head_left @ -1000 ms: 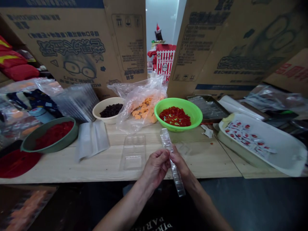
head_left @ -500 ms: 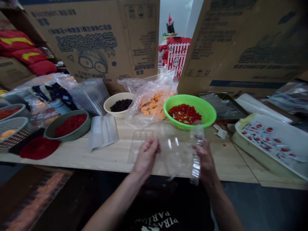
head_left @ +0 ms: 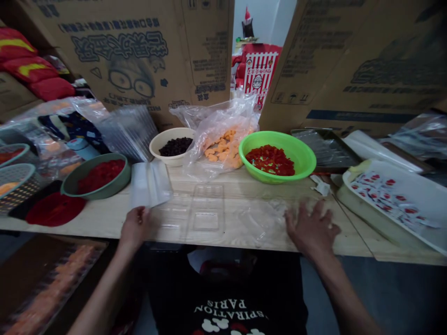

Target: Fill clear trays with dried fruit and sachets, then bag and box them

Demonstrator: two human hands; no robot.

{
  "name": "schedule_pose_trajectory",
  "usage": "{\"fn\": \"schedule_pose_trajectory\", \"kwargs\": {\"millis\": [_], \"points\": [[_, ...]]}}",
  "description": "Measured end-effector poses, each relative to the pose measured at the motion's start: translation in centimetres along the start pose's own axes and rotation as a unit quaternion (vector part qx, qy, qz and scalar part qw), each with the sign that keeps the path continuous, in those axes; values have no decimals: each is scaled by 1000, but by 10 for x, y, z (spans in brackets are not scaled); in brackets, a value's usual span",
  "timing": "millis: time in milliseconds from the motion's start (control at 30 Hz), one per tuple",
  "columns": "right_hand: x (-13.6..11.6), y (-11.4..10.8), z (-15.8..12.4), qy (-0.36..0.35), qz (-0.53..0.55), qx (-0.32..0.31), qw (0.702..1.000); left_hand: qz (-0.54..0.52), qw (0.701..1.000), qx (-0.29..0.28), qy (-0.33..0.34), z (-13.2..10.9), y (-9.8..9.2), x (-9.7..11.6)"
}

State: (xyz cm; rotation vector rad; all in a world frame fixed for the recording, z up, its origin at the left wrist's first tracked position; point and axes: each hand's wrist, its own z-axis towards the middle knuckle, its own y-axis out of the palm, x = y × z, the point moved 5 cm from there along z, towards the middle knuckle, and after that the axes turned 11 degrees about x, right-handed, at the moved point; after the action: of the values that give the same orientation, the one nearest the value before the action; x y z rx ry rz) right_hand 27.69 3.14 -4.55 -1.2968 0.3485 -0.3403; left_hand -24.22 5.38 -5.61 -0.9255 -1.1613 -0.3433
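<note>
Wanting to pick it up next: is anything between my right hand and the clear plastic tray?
Yes. A thin clear plastic sheet lies flat on the table between your right hand and the clear plastic tray. Nothing else visible stands between them.

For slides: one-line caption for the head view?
Left hand and right hand at either end of a clear plastic sheet on a wooden table, by a green bowl of red pieces.

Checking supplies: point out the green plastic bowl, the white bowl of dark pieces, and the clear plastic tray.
Green plastic bowl (head_left: 279,139): head view, inner wall.
White bowl of dark pieces (head_left: 164,158): head view, front rim.
Clear plastic tray (head_left: 206,221): head view, moulded recess.
</note>
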Motion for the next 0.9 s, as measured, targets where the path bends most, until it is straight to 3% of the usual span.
{"fn": "schedule_pose_trajectory", "kwargs": {"millis": [67,133,200,267,367,467,533,600,700,767,800,900], "points": [[-32,0,-17,-96,11,-33,995,148,970,-41,190,-33,27,20],[-50,5,-32,-176,10,-66,982,251,909,-121,308,-69,54,30],[-54,12,-35,-231,4,-83,969,315,865,-164,354,-94,72,31],[-51,20,-25,-283,8,-101,954,354,845,-164,366,-104,83,31],[-49,29,-2,-361,36,-125,924,355,835,-150,393,-102,92,35],[-52,31,18,-401,66,-124,905,304,801,-200,475,-100,103,47],[-51,26,24,-399,69,-103,908,275,771,-242,520,-102,110,55],[-42,17,27,-354,65,-61,931,266,752,-267,541,-103,118,61],[-2,6,22,-164,17,1,986,269,738,-282,551,-102,129,64],[32,6,11,-47,-29,-3,998,262,733,-287,559,-102,135,63],[46,10,5,-23,-41,-16,999,254,729,-289,566,-104,135,62],[66,23,-9,-90,-17,-48,995,217,712,-291,601,-112,128,58]]}}
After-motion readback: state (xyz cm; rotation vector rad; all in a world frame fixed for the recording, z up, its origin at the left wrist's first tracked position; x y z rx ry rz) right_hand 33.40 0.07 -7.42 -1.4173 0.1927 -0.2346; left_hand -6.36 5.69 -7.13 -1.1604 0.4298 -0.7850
